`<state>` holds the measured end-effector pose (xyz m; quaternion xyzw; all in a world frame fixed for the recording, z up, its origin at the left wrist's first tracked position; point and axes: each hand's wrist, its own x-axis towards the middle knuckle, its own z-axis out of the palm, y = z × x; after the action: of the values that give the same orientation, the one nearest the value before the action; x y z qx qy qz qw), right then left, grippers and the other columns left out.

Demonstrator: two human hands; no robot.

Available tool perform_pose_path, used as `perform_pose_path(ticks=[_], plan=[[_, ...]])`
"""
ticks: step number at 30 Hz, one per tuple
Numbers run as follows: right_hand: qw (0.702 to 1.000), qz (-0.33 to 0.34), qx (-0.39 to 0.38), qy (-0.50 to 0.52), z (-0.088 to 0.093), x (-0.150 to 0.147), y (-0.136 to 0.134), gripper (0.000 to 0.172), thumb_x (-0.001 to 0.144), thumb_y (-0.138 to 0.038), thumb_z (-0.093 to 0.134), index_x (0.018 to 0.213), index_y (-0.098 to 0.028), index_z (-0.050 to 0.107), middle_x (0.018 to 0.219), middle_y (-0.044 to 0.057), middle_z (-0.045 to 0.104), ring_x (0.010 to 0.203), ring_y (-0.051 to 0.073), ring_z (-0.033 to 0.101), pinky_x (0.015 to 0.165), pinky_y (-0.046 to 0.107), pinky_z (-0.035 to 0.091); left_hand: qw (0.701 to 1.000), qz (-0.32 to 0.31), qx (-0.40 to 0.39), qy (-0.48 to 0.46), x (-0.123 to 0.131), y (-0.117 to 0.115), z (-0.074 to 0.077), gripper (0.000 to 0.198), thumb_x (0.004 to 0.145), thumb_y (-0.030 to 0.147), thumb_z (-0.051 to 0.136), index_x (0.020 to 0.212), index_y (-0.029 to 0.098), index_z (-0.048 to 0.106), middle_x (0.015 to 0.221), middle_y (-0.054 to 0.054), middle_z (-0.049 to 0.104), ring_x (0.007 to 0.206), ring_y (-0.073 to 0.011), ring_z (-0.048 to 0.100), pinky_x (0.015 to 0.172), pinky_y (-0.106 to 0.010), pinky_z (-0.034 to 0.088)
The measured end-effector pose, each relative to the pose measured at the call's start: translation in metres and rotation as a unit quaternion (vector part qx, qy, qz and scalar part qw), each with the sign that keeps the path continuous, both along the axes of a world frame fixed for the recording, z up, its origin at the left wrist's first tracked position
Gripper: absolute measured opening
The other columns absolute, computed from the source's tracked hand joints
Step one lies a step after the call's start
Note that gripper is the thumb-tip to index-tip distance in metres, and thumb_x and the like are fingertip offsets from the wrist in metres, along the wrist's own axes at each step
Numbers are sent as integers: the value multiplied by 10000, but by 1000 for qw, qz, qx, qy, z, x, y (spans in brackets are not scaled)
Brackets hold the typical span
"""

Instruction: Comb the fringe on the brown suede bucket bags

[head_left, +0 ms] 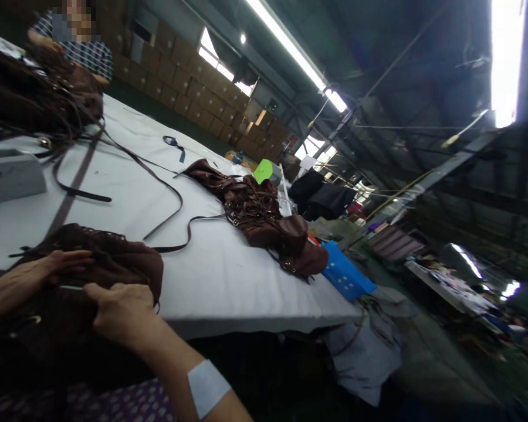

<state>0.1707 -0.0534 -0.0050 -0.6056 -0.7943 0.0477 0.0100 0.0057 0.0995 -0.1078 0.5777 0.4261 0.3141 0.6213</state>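
A dark brown leather bag point(114, 258) lies at the near edge of the white table point(229, 275), partly over my lap. My left hand point(44, 269) rests on its top, fingers curled over the bag's edge. My right hand point(118, 310) grips the bag's near side, and a thin pale tool seems to run between the two hands. A white band point(207, 387) wraps my right forearm. Long brown straps point(167, 223) trail from the bag across the table.
A pile of brown bags point(264, 217) lies at the table's far right edge, beside a blue sheet point(347, 272). More brown bags point(39, 94) heap up at the left, near a grey box point(9, 176). A person in a checked shirt point(83, 53) sits behind. Cardboard boxes point(193, 94) line the wall.
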Motion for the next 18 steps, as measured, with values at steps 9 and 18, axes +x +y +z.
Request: perform_pose_path(ticks=[9,18], plan=[[996,56,-70,-1,5,0,-4,385,840,-210,435,1185,-337,548,856,13,707,774,178,643,605,232,377,989,66,104,83,-15,-45,82,349,870,380,541,1132,152,567,1149,-71,583,986,-232,585,832,-419,502],[975,44,-107,191,-12,14,-40,364,871,-232,432,1183,-319,599,890,13,717,767,171,653,636,220,427,959,-87,208,173,-7,-48,72,448,855,415,550,1243,196,507,1314,-92,495,1157,-278,494,971,-499,392]])
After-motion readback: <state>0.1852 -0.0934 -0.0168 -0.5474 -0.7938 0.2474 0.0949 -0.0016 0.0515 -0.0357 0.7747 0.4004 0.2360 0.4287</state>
